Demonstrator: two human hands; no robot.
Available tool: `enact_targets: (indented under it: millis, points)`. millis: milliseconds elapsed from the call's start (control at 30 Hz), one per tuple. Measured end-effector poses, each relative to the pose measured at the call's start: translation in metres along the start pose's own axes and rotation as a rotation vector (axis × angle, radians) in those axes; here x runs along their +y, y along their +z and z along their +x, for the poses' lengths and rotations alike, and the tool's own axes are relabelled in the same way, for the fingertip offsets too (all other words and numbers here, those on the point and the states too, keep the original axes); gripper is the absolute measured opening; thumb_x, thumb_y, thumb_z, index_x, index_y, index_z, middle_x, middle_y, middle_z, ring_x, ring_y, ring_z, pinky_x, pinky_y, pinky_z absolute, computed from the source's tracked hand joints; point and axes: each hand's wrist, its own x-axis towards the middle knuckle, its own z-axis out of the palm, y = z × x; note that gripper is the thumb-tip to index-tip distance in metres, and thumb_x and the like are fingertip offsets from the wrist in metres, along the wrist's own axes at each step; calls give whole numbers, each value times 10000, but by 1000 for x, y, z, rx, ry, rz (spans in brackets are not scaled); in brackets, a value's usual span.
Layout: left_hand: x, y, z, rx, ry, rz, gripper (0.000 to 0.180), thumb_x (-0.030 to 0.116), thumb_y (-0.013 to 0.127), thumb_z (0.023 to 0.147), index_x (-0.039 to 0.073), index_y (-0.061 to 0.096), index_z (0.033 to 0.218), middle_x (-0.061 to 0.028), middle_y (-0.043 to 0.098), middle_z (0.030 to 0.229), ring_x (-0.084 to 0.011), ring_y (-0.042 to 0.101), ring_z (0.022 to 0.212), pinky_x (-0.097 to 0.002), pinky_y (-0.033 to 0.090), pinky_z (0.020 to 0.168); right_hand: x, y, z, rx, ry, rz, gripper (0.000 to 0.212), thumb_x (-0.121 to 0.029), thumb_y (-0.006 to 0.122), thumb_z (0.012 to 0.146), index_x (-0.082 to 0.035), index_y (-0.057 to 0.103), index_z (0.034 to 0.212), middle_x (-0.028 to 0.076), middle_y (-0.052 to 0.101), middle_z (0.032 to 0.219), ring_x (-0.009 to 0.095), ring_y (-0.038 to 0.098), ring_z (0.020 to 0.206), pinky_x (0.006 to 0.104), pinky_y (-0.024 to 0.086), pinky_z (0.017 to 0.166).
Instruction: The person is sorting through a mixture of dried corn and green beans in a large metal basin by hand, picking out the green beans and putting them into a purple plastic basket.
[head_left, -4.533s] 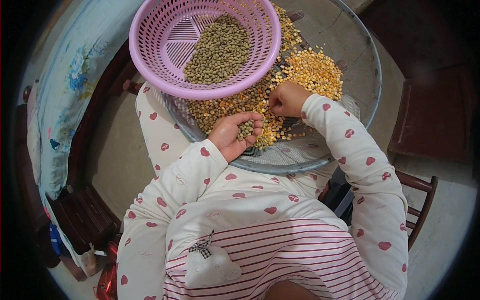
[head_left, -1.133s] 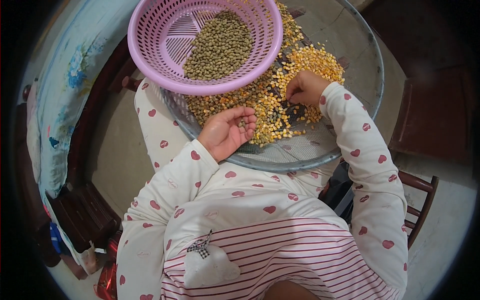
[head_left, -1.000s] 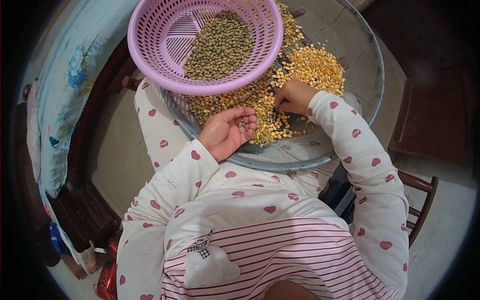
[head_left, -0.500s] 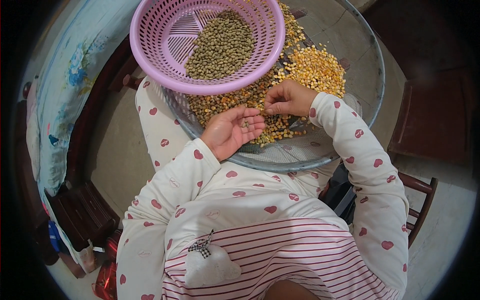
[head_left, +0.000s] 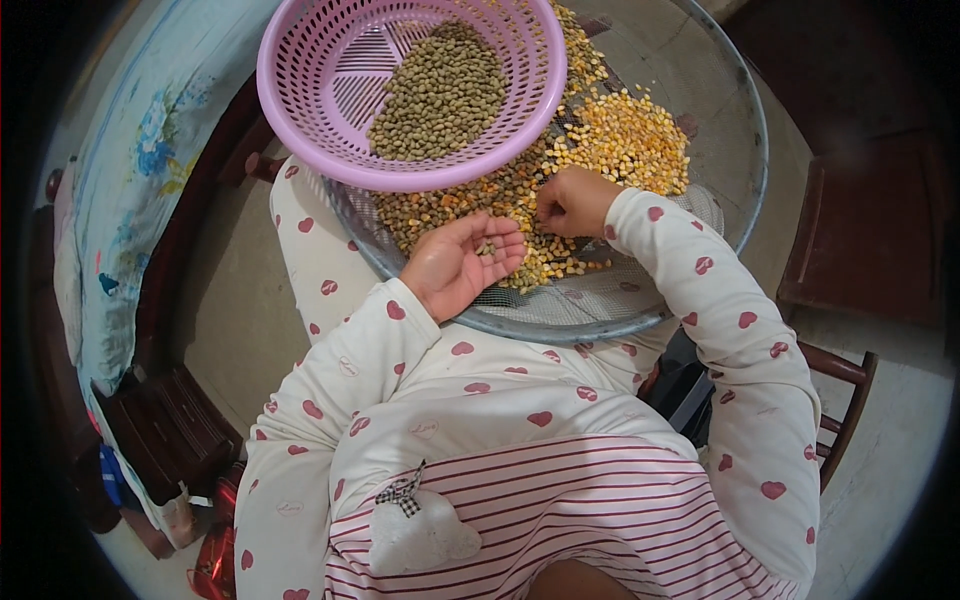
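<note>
My left hand (head_left: 459, 265) is palm up and cupped, with a few small greenish-brown beans (head_left: 486, 248) lying on it at the base of the fingers. Just to its right, my right hand (head_left: 578, 203) points down into the mixed corn kernels and beans (head_left: 520, 215), its fingers curled together. What its fingertips hold, if anything, is hidden. Beyond the hands, a pink plastic colander (head_left: 330, 165) holds a heap of the same beans (head_left: 440, 95). Yellow corn kernels (head_left: 625, 140) are piled to the right of it. All this rests in a round mesh sieve (head_left: 735, 130).
The sieve's metal rim (head_left: 560, 332) lies across my lap. A bed with a blue floral cover (head_left: 150, 150) stands at left, with a dark wooden box (head_left: 170, 430) near its end. Part of a wooden chair (head_left: 845, 370) and a brown panel (head_left: 865, 230) are at right.
My right hand has moved a little away from the left fingertips, down to the kernels, and turned knuckles up. My left hand stays nearly in place, its fingers slightly more curled.
</note>
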Motion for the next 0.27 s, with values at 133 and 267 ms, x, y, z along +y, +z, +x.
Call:
enact_targets:
  millis: [133,267]
  points:
    - [0,7,-2,-4,-18,-4,351,248,389,910,-62,469,1054,-150,521,1010,-245,525,953,-345,444,862,1,-10,-2,-20,-54,896,94,19,633,684,-15,644,771,67,637,720,116,597,656,241,468,611]
    - [0,3,0,-34,-17,1,392,271,396,905,-69,450,1092,-163,522,1054,-259,524,980,-360,429,894,14,-11,-3,-63,-10,292,112,-28,651,671,-25,656,783,86,646,760,193,619,707,280,489,691]
